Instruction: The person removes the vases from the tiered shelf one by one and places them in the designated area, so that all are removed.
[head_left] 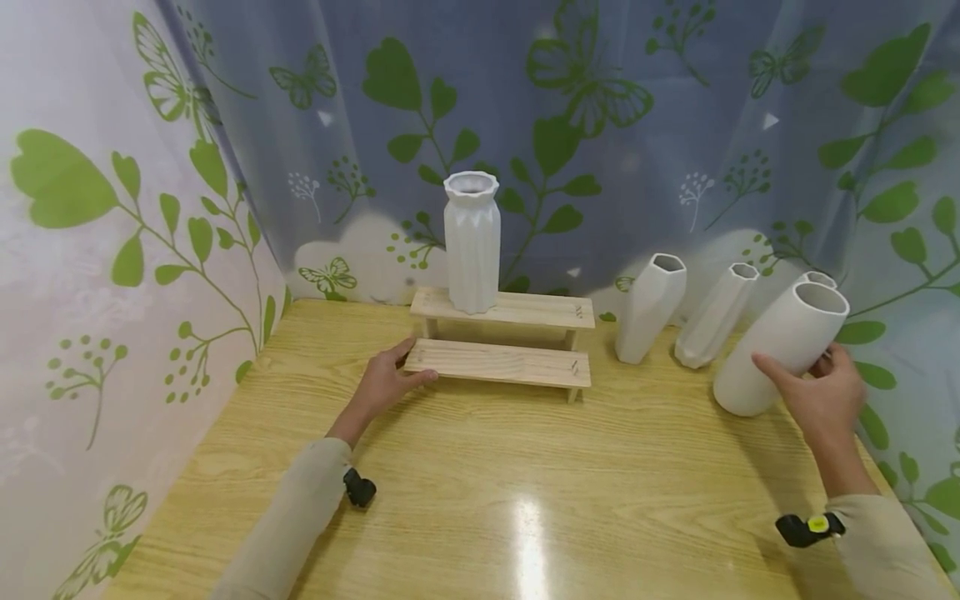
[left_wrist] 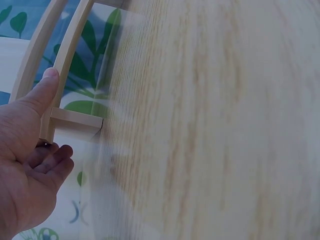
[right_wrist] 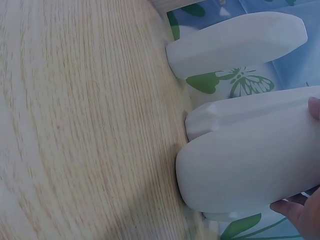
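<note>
My left hand (head_left: 382, 385) grips the left end of a two-step wooden stand (head_left: 498, 362). In the left wrist view its thumb lies along the lower board (left_wrist: 65, 55), with the other fingers around the board's end. A white fluted vase (head_left: 472, 250) stands upright on the upper step. On the right, my right hand (head_left: 828, 396) holds a smooth, rounded white vase (head_left: 772, 350), thumb on the near side and fingers around the far side. The right wrist view shows this vase's base (right_wrist: 200, 175) at the tabletop; part of the hand is cut off there.
Left of the held vase are a faceted white vase (head_left: 651, 308) and a slimmer one (head_left: 716, 317). Another vase (head_left: 817, 279) is mostly hidden behind it. The wooden table (head_left: 450, 483) is backed by a leaf-patterned curtain (head_left: 337, 125).
</note>
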